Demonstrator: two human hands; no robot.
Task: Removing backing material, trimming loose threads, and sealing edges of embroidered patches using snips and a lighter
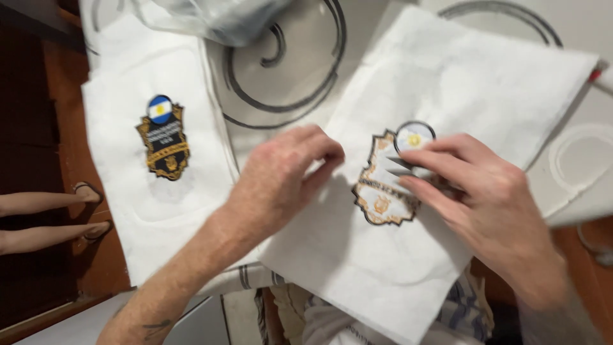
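While left white sheet (pixel 159 211) carries finished dark crest patch (pixel 163 137), untouched, left hand (pixel 281 179), fingers curled, grips nothing, presses right sheet (pixel 447 83). Pale crest patch (pixel 387 185) lies on it under right hand (pixel 485 191) fingertips, scissors-like blades pinched; trimming seems partway, blur hides detail.

A white table top (pixel 377 25) printed with dark grey curling ring lines carries everything here. At about nine o'clock on it lies a white rectangular cloth (pixel 153 211) bearing a black and gold shield-shaped embroidered patch (pixel 163 142) topped by a blue and white round disc. From the centre toward three o'clock lies a second white rectangular cloth (pixel 447 83), set at a slant, its lower corner hanging past the table's near edge. At twelve o'clock rests a crumpled clear plastic bag (pixel 217 19). At three o'clock, at the table's edge, sits a white round lid-like ring (pixel 584 156).
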